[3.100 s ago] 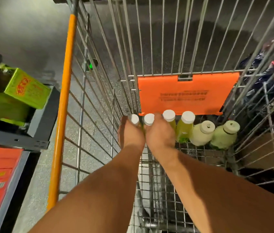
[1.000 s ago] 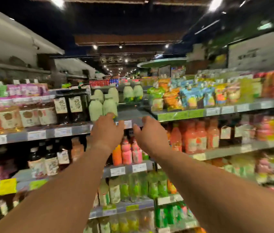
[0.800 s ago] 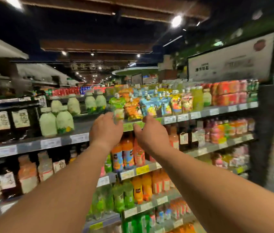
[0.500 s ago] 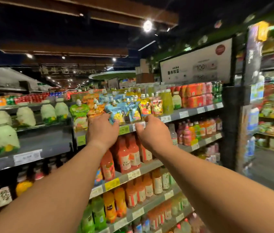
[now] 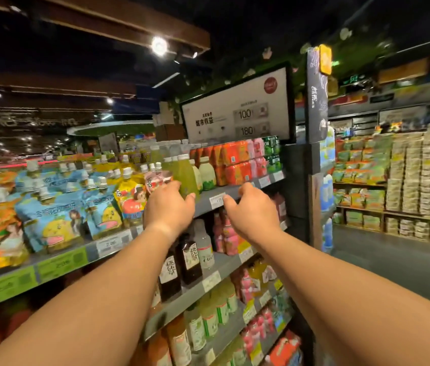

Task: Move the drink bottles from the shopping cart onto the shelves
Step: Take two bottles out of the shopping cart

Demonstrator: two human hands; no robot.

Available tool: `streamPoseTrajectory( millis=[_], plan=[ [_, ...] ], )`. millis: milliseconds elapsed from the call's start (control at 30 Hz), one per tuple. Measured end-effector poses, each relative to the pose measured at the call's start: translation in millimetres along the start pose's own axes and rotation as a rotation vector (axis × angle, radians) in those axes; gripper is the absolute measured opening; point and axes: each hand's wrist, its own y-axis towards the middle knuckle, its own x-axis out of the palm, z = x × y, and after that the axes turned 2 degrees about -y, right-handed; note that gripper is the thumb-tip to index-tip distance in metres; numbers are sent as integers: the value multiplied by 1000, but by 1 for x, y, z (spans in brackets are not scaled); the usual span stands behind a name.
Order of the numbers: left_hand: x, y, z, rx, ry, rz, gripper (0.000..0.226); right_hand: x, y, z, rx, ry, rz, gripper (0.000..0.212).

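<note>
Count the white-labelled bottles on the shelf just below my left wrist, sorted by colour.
Dark bottles: 2
Pale, clear-looking bottle: 1
Total: 3

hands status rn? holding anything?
Left hand: curled round a green drink bottle at the top shelf.
Right hand: fingers curled at the shelf edge; contents cannot be told.

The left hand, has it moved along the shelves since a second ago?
Yes. The left hand has moved rightward along the shelves, from the pale green jugs to the yellow-green bottle near the white sign.
</note>
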Motion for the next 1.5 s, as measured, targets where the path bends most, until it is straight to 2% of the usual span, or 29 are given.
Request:
streamPoseTrajectory(
  millis=[200,367,500,600,700,800,900,967,1033,1167,1300,1367,1433,1500],
  plan=[
    [72,56,32,-11,55,45,51,28,89,61,-45,36,-36,48],
    [112,110,54,7,154,70,50,58,166,79,-154,69,-59,42],
    [145,149,67,46,267,11,42,89,210,76,-270,128,-117,24],
    [166,178,71,-24,287,-25,43,107,236,69,-382,159,-145,16],
    [181,207,69,-106,290,-59,48,123,260,61,-465,152,-211,22],
    [195,239,62,-197,392,-121,56,140,287,53,-484,146,-291,30],
    [205,268,53,-228,588,-218,55,158,316,43,-514,80,-394,54],
    [209,284,47,-251,632,-244,52,169,334,36,-538,47,-460,68],
    [209,298,41,-303,617,-248,51,179,350,26,-563,49,-510,73],
    [209,320,36,-396,600,-300,34,200,377,11,-539,62,-529,65],
    [217,328,36,-416,717,-381,24,217,388,6,-473,27,-553,67],
    [217,325,41,-420,782,-401,11,221,389,9,-464,52,-542,66],
    [214,325,45,-416,813,-397,12,222,389,10,-500,138,-522,52],
    [210,323,53,-411,822,-389,7,218,391,8,-541,111,-524,46]
  ],
)
